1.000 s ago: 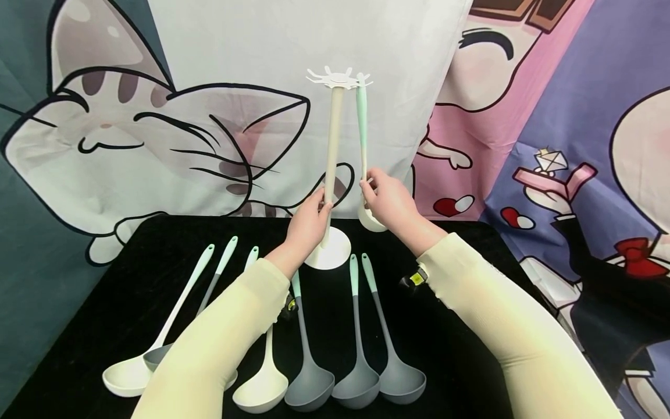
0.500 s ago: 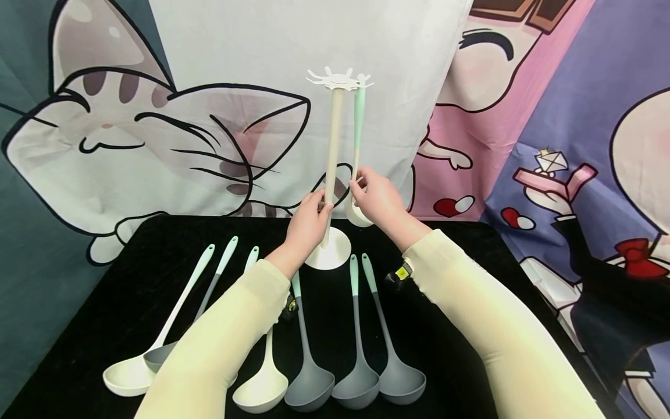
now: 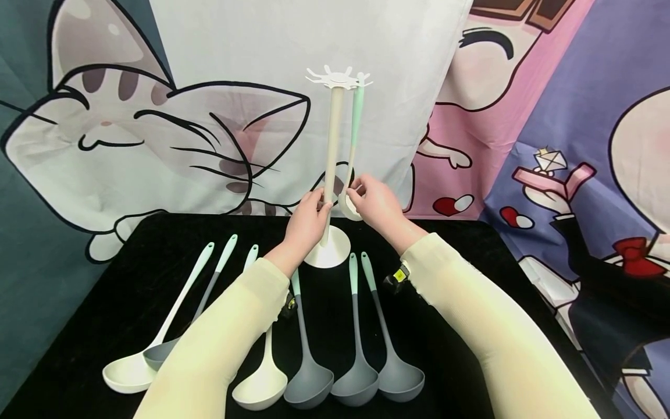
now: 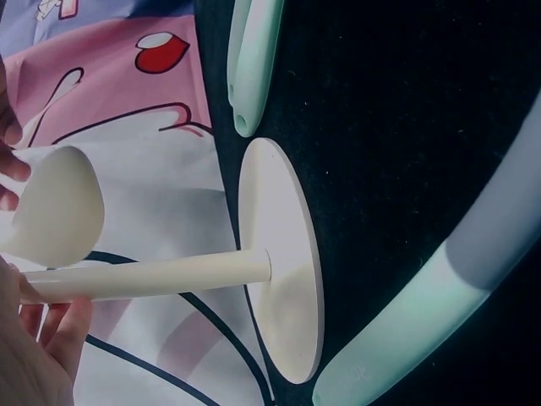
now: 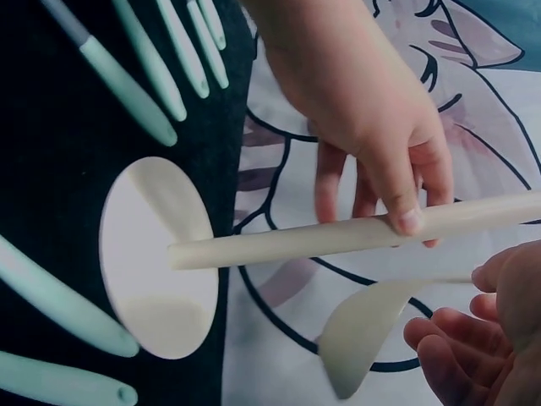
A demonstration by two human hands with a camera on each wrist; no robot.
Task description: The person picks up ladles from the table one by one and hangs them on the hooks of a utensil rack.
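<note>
Working beside a stand on a dark-covered bench (image 3: 447,349), a person in pale sleeves is using both hands, which are staying apart: the left hand (image 3: 307,221) is clasping the stand's cream pole (image 3: 333,139), and the right hand (image 3: 379,201) is pinching the thin neck of a ladle (image 3: 357,119). The ladle is hanging above the bench just beside the pole, its upper tip meeting the white hooks (image 3: 338,77) crowning the stand (whether it is looped over one is too small to tell). It is pointing mint handle up, cream bowl (image 3: 349,208) down; its long axis is running nearly upright, roughly along the pole, with the lower end leaning left in the head view.

Only that head view is taking in the hooks and the ladle's full length. The right wrist camera is showing the left thumb (image 5: 408,222) lying across the near side of the pole, fingers passing behind, while the left wrist camera is catching the rounded bowl close up and the broad disc base (image 3: 328,250). More ladles (image 3: 309,384), white and grey with mint handles, are lying nearer the person, handles pointing away, before a cartoon-printed backdrop (image 3: 387,35).
</note>
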